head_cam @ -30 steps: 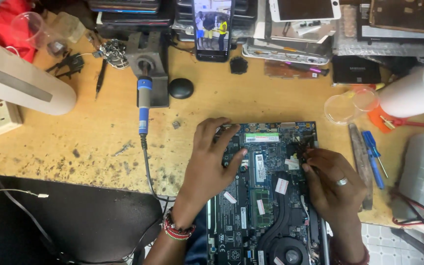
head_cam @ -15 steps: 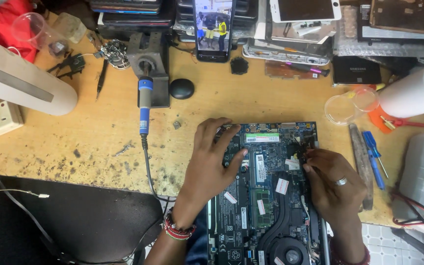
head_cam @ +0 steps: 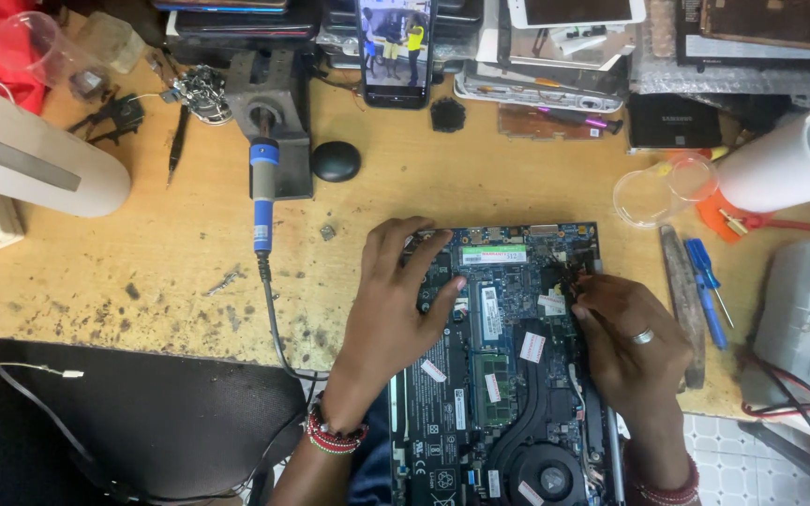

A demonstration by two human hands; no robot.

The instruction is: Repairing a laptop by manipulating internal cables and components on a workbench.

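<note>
An opened laptop with its bare blue circuit board point(head_cam: 508, 309) lies on the wooden workbench in front of me, fan and heat pipe toward me. My left hand point(head_cam: 396, 300) rests flat on the board's left part, fingers spread, beaded bands on the wrist. At the board's right edge my right hand point(head_cam: 625, 342), a ring on one finger, has its fingertips pinched together over thin dark wires point(head_cam: 564, 272). What sits between the fingertips is too small to make out.
A blue-handled soldering iron point(head_cam: 262, 192) sits in its stand at the back left, its cable trailing past my left arm. A phone point(head_cam: 396, 47) stands upright behind. Blue screwdrivers point(head_cam: 705, 281), a clear cup point(head_cam: 649, 192) and a white lamp point(head_cam: 789, 159) lie right.
</note>
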